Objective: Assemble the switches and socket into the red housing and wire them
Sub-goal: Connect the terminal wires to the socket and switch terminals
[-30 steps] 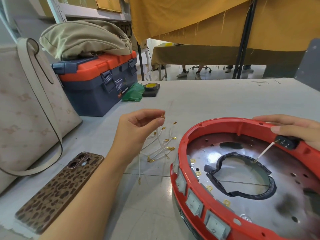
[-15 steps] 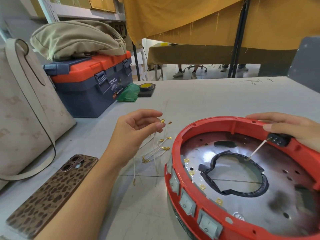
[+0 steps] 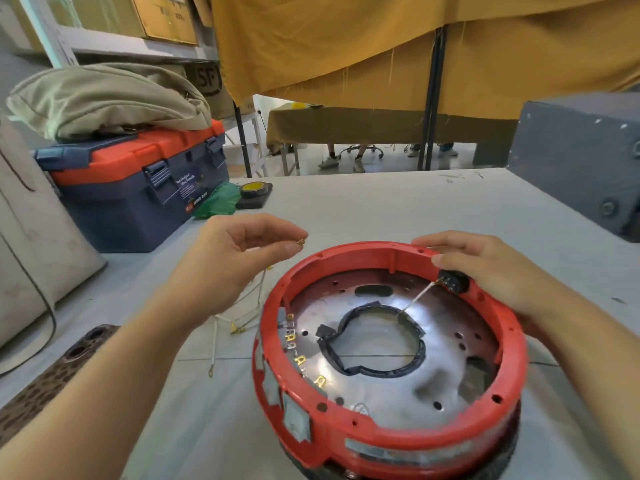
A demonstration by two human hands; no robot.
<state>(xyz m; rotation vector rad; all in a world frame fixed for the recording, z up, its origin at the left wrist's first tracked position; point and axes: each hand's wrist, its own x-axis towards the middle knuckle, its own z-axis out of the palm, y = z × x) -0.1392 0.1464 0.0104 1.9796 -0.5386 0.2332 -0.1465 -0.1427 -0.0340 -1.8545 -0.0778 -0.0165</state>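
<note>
The round red housing lies on the table with its metal base plate showing inside. Several grey switches sit in its near-left wall, their brass tabs pointing inward. My right hand rests on the far-right rim, beside the black socket, from which a white wire runs down to the plate. My left hand pinches a white wire by its brass terminal, raised left of the housing. More white wires lie on the table below.
A blue and orange toolbox with a beige bag on top stands at the back left. A green cloth and tape roll lie beside it. A leopard-print phone lies near left, a grey box at the far right.
My left hand has lifted the pinched wire terminal up and right, toward the housing's rim. The view has shifted so the housing sits more to the centre. My right hand stays on the rim.
</note>
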